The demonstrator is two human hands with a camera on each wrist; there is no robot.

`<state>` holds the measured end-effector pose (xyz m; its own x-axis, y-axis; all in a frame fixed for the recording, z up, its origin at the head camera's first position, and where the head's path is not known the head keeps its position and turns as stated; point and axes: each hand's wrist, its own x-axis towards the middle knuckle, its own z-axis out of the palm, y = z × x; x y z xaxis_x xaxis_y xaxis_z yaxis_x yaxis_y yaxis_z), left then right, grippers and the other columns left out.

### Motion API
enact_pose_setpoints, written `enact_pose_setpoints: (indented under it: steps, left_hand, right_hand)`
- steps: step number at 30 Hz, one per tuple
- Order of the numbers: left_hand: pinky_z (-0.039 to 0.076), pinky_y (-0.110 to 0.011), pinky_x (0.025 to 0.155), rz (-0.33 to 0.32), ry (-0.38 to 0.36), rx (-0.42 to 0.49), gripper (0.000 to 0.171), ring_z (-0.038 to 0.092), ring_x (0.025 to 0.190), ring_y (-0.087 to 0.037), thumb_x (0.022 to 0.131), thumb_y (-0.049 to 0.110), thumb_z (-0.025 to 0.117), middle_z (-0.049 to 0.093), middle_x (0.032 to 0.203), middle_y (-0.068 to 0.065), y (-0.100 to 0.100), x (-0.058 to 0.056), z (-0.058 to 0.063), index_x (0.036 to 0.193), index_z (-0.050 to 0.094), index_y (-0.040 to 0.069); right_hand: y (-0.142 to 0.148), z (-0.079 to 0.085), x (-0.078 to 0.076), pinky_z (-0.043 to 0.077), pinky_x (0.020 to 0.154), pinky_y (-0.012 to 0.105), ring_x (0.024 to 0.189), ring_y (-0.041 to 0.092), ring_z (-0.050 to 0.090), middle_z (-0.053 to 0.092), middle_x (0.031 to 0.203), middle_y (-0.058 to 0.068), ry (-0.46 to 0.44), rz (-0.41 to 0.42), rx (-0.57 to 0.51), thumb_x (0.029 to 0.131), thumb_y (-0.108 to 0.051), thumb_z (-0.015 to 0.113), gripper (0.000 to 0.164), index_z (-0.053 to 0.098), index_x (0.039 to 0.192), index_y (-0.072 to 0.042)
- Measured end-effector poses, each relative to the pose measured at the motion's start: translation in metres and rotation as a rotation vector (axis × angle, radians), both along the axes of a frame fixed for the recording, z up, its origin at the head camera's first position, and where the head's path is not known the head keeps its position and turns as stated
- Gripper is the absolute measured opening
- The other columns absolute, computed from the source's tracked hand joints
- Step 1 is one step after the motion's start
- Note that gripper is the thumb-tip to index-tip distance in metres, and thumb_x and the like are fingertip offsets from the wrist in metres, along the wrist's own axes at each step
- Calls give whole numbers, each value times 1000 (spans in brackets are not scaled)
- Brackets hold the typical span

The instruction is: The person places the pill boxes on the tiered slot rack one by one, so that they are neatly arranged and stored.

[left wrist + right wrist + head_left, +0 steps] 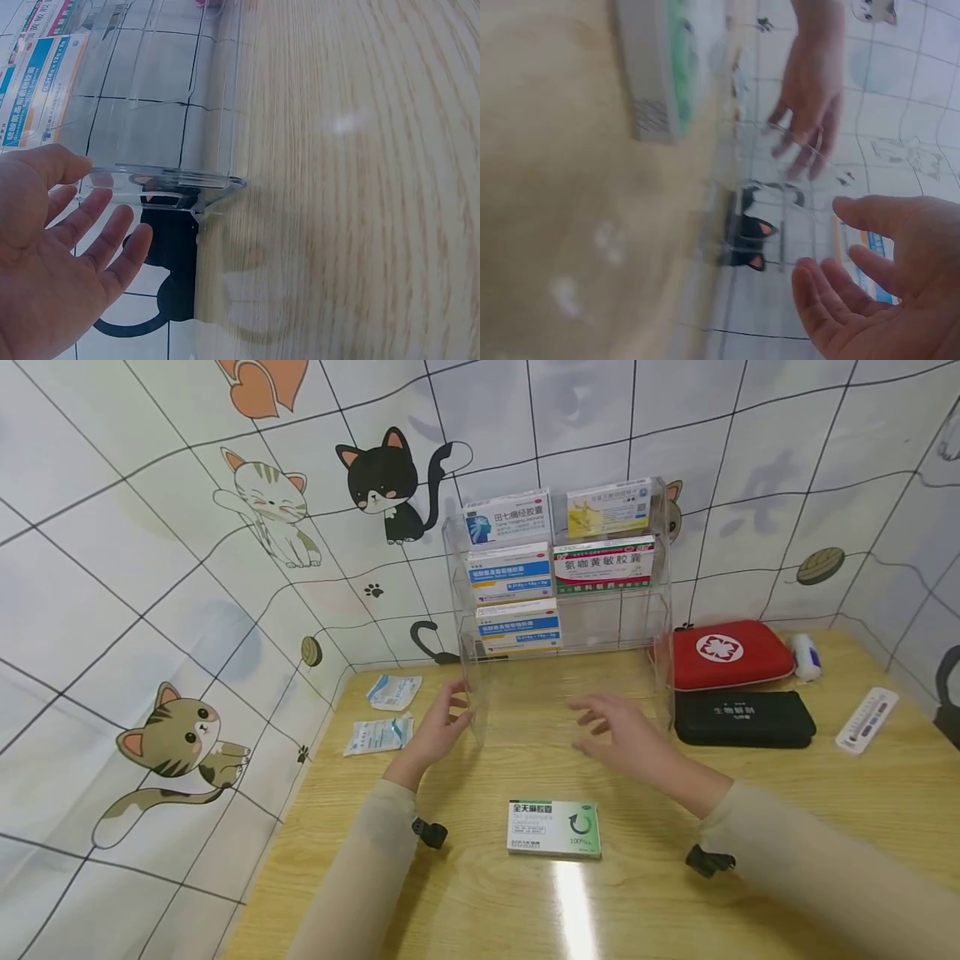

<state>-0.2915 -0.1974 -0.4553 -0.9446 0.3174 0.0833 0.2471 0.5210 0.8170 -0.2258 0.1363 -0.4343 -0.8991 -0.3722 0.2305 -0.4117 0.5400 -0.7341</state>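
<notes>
A clear acrylic tiered rack [615,620] stands against the wall, with several medicine boxes on its upper tiers. My left hand [442,727] is at the rack's left side; in the left wrist view its thumb is right at the panel's edge and the fingers are loosely bent beside the panel. My right hand [618,731] hovers before the rack's lower right part, palm inward, fingers spread and holding nothing. A white and green capsule box [553,829] lies flat on the table in front of the rack, between my forearms.
Two small packets [378,735] lie left of the rack. To the right are a red first-aid pouch [731,653], a black case [744,719], a small white roll [806,657] and a white card-like strip [866,720]. A cat-print curtain [285,610] hangs behind the wooden table [480,902].
</notes>
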Motion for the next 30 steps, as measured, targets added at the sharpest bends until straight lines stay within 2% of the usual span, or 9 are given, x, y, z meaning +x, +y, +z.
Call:
enact_pose_setpoints:
  steps: [4, 7, 9, 12, 16, 21, 26, 30]
  left_hand:
    - [52, -48, 105, 7, 3, 3, 52, 52, 132, -32, 105, 7, 56, 42, 156, -12, 0, 1, -1, 153, 34, 13]
    - [52, -48, 106, -6, 8, 7, 53, 51, 132, -32, 106, 7, 56, 42, 156, -12, 1, 1, -2, 153, 34, 12]
    - [52, -48, 106, -15, 10, 9, 53, 51, 132, -32, 106, 8, 55, 42, 156, -14, 1, 1, -2, 154, 33, 11]
    - [53, -48, 106, -12, 10, 5, 53, 52, 132, -31, 106, 9, 55, 41, 157, -13, 0, 1, -2, 154, 33, 13]
    - [53, -49, 105, -2, 13, 4, 52, 52, 131, -31, 106, 9, 56, 42, 156, -12, -2, 0, -2, 153, 34, 15]
    - [53, -49, 105, -1, 10, 4, 53, 52, 132, -32, 106, 9, 56, 42, 156, -12, -3, 0, -2, 153, 34, 15]
    - [53, -49, 105, 3, 10, 6, 53, 52, 132, -32, 105, 7, 56, 41, 157, -15, -3, 0, -1, 153, 34, 14]
    - [53, -50, 105, -4, 11, 3, 53, 51, 132, -33, 105, 9, 57, 40, 158, -20, -2, -1, 0, 153, 34, 14]
  right_hand:
    - [12, -19, 27, 64, 83, 39, 104, 30, 71, 68, 125, 16, -71, 61, 78, 89, -11, 81, 42, 68, 128, -2]
    - [17, -27, 46, 62, 77, 30, 98, 23, 71, 70, 118, 12, -155, 70, 105, 88, -13, 82, 35, 71, 120, -4]
    - [19, -30, 57, 60, 75, 27, 95, 19, 69, 71, 113, 8, -196, 67, 124, 87, -18, 84, 36, 72, 118, -6]
    - [18, -34, 68, 57, 75, 25, 94, 14, 65, 70, 110, 1, -226, 56, 159, 83, -29, 88, 46, 71, 120, -8]
    - [14, -39, 75, 53, 72, 25, 90, 11, 59, 66, 104, -4, -224, 43, 219, 78, -39, 90, 59, 70, 125, -9]
    - [10, -43, 76, 50, 68, 24, 84, 10, 54, 62, 97, -4, -219, 44, 233, 78, -37, 91, 57, 71, 123, -8]
    - [10, -41, 76, 51, 67, 22, 83, 11, 57, 64, 95, -3, -263, 46, 160, 80, -29, 90, 48, 71, 119, -8]
    - [14, -37, 76, 57, 71, 21, 87, 12, 67, 72, 101, 0, -284, 13, 48, 84, -18, 87, 34, 71, 113, -10]
